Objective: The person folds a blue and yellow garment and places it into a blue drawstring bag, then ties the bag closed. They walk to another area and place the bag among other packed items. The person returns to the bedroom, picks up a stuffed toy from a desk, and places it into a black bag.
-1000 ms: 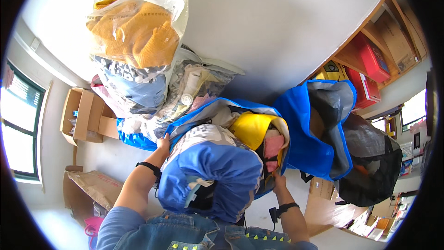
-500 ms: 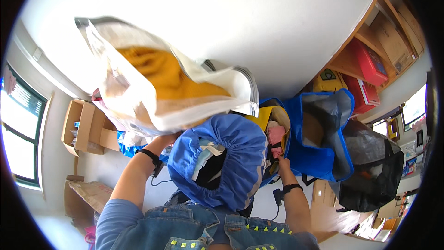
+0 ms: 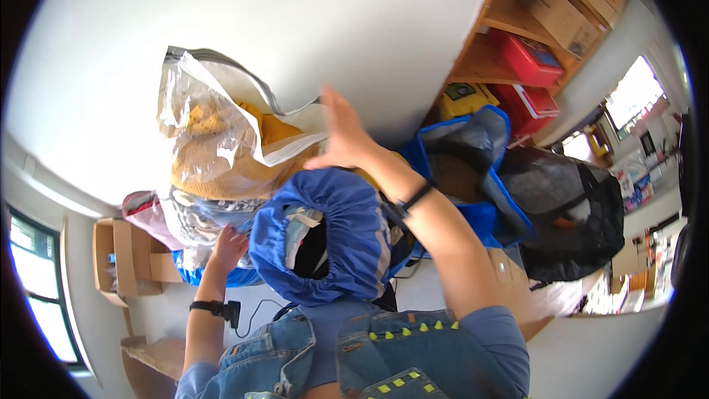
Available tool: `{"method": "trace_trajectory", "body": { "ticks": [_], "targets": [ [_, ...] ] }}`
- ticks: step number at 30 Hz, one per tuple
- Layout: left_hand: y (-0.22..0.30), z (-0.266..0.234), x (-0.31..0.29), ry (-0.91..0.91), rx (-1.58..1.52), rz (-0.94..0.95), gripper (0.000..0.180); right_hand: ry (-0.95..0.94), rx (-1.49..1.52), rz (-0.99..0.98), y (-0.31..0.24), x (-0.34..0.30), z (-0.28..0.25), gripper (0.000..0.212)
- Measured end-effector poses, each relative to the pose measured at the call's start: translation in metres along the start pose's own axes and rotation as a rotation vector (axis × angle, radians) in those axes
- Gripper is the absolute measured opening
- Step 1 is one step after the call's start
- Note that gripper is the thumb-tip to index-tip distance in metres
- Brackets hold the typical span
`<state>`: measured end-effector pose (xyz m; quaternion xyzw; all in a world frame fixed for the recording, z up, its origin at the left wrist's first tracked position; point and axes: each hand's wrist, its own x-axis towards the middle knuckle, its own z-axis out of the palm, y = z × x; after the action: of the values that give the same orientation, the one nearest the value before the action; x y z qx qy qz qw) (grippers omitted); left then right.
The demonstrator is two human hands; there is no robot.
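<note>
The clear zip bag (image 3: 183,92) already holds mustard knitwear (image 3: 221,166) but gapes unsealed behind the blue gathered-mouth bag (image 3: 358,233), also open. The right hand (image 3: 344,133) spreads its fingers near it; the left hand (image 3: 231,245) (grip unclear) is lower down.

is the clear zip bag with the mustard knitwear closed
No, the clear zip bag gapes open, its edges standing apart above the mustard knitwear.

Place: home, apparently a storage corner | evidence: clear bag (image 3: 214,159) of clothes (image 3: 277,133), wooden shelves (image 3: 473,68) bearing cardboard boxes (image 3: 554,18), white wall (image 3: 332,15), dark-framed window (image 3: 34,262) at left.
</note>
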<state>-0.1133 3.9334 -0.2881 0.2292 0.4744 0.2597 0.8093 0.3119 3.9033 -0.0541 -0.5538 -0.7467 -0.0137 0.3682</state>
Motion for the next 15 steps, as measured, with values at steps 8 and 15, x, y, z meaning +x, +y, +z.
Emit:
{"method": "trace_trajectory", "body": {
  "ticks": [8,15],
  "targets": [
    [-0.015,0.026,-0.012,-0.092,-0.681,-0.008,0.11,-0.354,0.097,0.584,-0.019,0.011,0.089,0.026],
    [-0.001,0.044,-0.022,0.065,-0.782,0.09,0.101,-0.121,0.394,0.561,-0.022,0.006,0.092,0.026]
  ]
}}
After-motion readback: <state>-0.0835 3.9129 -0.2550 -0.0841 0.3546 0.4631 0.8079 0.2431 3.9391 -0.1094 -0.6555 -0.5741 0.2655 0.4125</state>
